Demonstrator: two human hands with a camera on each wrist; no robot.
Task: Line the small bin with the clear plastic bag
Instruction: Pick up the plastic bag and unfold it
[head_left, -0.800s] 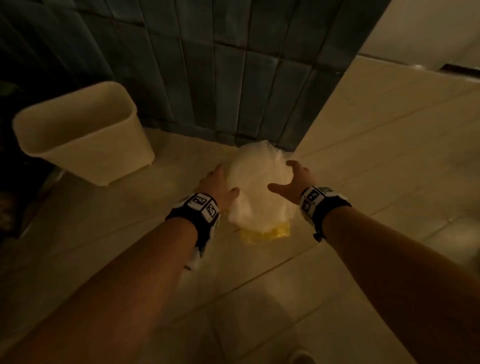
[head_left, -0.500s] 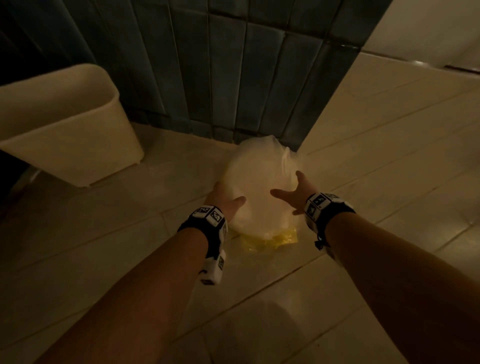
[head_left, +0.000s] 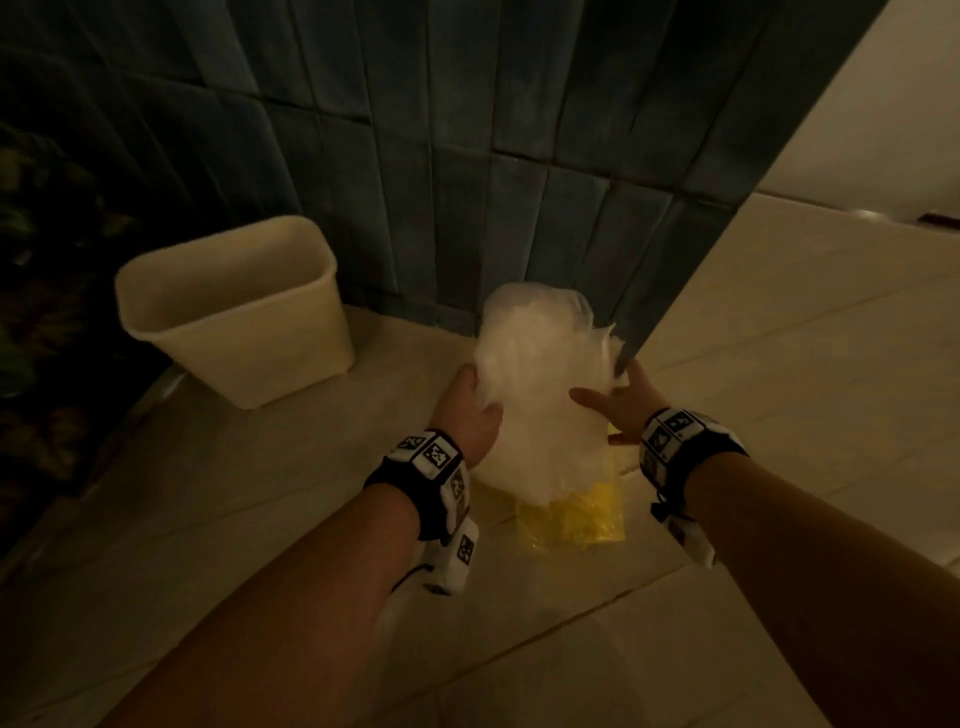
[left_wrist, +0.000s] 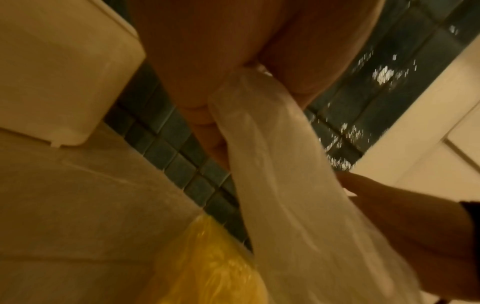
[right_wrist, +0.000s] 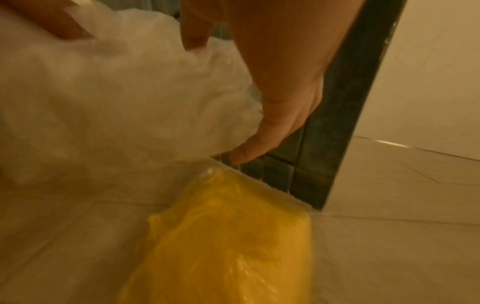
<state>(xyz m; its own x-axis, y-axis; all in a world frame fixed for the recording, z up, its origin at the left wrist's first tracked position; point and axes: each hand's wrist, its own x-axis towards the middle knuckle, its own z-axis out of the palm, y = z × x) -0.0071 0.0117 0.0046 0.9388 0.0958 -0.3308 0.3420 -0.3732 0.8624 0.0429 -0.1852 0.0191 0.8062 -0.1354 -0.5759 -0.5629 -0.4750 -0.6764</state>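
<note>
Since the earlier head frames, both hands have lifted the clear plastic bag a little and puffed it fuller, while the small bin has stayed on the floor tiles, left and well apart. From the head view, the left hand and right hand hold the bag's opposite sides above a yellow packet; the bin stands unlined. On the left wrist view, fingers pinch a fold of film, bin at far left. On the right wrist view, fingers curl into the bag's edge. Judging by this, opening is under way; carrying over, inserting and cuffing the rim remain.
</note>
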